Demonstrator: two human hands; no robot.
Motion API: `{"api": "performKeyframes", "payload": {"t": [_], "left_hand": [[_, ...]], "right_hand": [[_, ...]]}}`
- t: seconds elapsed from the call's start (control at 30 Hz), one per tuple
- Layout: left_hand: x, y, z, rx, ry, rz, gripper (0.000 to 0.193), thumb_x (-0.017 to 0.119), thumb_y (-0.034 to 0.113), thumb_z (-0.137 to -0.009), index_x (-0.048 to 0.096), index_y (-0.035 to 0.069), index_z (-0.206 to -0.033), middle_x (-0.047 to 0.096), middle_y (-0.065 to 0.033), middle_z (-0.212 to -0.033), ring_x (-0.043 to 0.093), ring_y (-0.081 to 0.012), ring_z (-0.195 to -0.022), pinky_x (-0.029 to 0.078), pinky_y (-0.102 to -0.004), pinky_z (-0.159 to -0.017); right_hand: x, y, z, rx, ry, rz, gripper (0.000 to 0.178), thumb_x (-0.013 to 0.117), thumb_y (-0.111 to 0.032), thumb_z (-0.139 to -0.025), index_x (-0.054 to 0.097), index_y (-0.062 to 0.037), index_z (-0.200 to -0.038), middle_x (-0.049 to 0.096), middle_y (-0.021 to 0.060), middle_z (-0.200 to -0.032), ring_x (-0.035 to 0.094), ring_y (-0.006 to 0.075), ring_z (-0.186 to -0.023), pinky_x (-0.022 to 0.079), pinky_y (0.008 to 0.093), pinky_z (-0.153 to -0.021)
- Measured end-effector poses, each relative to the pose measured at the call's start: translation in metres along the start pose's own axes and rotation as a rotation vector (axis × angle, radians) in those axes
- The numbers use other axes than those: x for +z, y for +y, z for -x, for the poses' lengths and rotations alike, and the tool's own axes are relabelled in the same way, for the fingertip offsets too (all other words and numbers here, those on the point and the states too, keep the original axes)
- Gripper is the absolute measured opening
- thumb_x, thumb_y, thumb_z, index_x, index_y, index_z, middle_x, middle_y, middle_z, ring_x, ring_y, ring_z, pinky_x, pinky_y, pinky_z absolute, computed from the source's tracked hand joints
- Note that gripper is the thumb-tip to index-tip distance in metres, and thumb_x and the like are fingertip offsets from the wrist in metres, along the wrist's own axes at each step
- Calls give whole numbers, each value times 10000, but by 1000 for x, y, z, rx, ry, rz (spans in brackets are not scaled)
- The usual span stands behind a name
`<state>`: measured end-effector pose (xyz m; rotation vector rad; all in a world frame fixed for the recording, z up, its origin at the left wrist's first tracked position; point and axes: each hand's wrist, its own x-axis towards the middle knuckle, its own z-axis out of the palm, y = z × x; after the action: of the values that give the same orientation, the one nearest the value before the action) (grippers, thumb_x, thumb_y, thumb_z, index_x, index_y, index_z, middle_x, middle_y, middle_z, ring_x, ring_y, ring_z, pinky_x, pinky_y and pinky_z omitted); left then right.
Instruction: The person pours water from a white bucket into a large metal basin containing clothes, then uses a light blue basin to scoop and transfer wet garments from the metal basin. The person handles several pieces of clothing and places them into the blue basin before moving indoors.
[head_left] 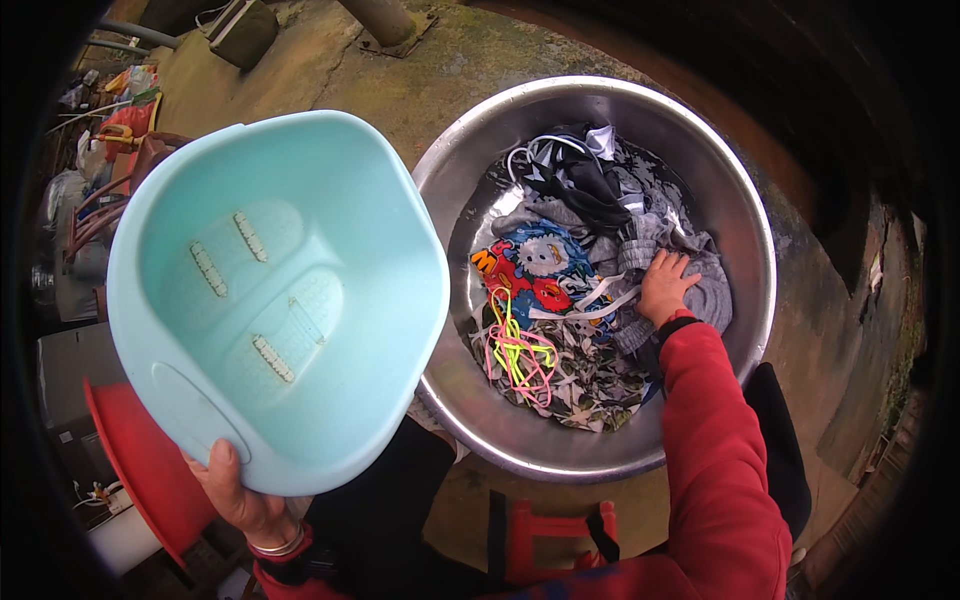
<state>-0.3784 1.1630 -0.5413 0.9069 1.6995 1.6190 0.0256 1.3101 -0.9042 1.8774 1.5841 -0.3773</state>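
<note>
My left hand (243, 495) grips the near rim of a pale turquoise plastic basin (275, 295), held up and tilted so its ridged, empty inside faces me. My right hand (664, 283), in a red sleeve, rests fingers spread on wet grey cloth inside a large steel basin (745, 215). The steel basin holds a heap of soaked clothes (570, 290): dark and grey garments, a bright cartoon-print piece, a leaf-patterned piece, and pink and yellow cords (518, 355).
A red plastic tub (150, 470) stands at lower left beside the turquoise basin. A small red stool (555, 530) sits under me. Stained concrete ground (330, 70) surrounds the basins; pipes, bags and clutter (110, 130) lie at upper left.
</note>
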Motion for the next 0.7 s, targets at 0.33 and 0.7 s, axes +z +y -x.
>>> {"api": "performKeyframes", "payload": {"t": [0.33, 0.7], "left_hand": [[2, -14, 14, 32, -196, 77, 478, 568, 68, -869, 435, -24, -1318, 566, -172, -1240, 577, -255, -1111, 448, -383, -993], [6, -14, 10, 12, -208, 38, 443, 575, 76, -878, 469, -28, -1295, 590, -151, -1203, 588, -212, -1080, 457, -342, -964]], "right_hand": [[66, -129, 184, -904, 228, -22, 431, 627, -280, -830, 557, -227, -1251, 308, 166, -1462, 257, 499, -1328, 329, 691, -918], [27, 49, 76, -371, -69, -617, 192, 598, -102, -726, 635, -49, -908, 655, 218, -903, 621, 400, -927, 486, 464, -788]]}}
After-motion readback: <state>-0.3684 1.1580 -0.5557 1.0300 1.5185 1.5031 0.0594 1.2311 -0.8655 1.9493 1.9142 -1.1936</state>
